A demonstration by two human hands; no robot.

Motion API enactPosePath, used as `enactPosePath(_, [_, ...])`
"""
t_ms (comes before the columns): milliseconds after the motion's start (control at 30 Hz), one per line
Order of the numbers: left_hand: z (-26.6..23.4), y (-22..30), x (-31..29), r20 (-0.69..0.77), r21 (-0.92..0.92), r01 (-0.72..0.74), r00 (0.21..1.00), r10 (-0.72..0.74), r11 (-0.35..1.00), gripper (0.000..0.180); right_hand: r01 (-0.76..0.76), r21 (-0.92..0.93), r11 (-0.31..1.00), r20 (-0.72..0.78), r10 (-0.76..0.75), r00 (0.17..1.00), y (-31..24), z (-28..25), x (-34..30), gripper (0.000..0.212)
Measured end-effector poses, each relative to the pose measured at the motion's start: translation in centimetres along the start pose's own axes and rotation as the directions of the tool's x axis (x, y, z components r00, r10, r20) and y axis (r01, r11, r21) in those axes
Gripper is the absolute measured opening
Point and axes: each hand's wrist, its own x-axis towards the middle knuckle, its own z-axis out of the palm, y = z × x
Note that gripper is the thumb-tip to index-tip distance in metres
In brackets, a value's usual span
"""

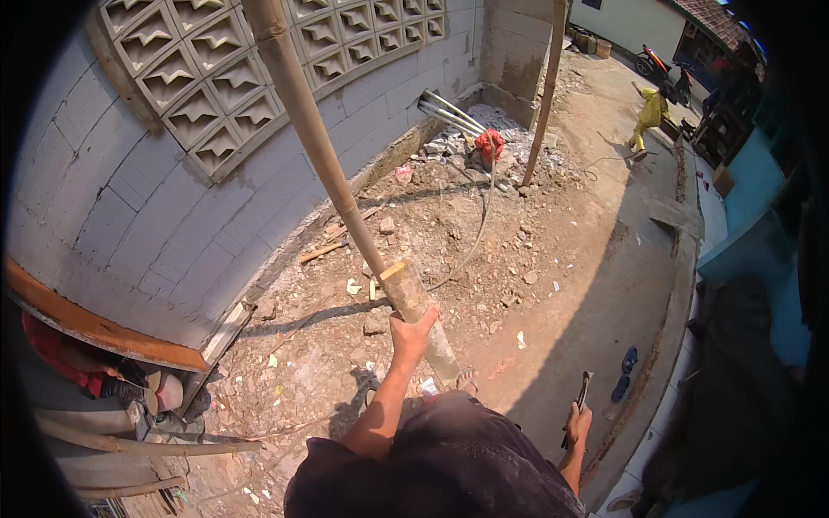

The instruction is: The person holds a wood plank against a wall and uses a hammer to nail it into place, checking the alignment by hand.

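My left hand [414, 335] is closed around the edge of a rough wooden board [442, 354], whose pale cut end faces up. The board's upper end is beside a bamboo pole [332, 177], which slants up to the left; I cannot tell whether they touch. Out to the right, my right hand [577, 426] grips a hammer [585, 393] by its dark handle, with the head pointing up and away from the board. One of my feet [468, 380] shows near the board's lower end.
A grey block wall [216, 198] with patterned vent blocks [233, 82] runs along the left. Rubble surrounds a red bag [490, 147], white pipes [453, 114] and a hose [477, 242]. Another pole [547, 95] stands farther off. People in red [56, 350] and yellow [649, 112] are nearby. Blue sandals [625, 373] lie right.
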Motion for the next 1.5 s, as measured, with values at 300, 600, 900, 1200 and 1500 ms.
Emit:
enactPosePath(300, [14.3,4.5,10.0,0.074,0.032,-0.025,0.997,0.022,0.999,0.029,-0.271,-0.529,0.804,0.256,0.456,0.852,7.4,-0.3,4.7,0.026])
enactPosePath(600, [6.6,-4.7,13.8,-0.800,0.098,0.244,0.596,-0.070,0.965,0.073,-0.346,-0.353,0.869,0.418,0.477,0.773,-0.9,0.8,30.6,0.023])
enactPosePath(900, [9.5,-2.5,8.3,-0.951,-0.130,-0.029,0.287,-0.116,0.991,0.048,0.061,0.005,0.998,0.648,-0.050,0.760,-27.4,11.4,65.9,0.028])
enactPosePath(1200, [10.3,1.3,-5.2,-0.999,0.017,-0.318,-0.042,0.003,0.948,0.017,0.503,0.018,0.864,0.954,-0.165,0.249,-39.0,30.1,46.8,0.029])
enactPosePath(1500, [0.0,3.1,-4.3,-0.984,0.010,-0.207,0.173,0.047,0.978,0.017,0.544,0.239,0.805,0.954,-0.092,-0.284,-45.3,33.5,8.2,0.023])
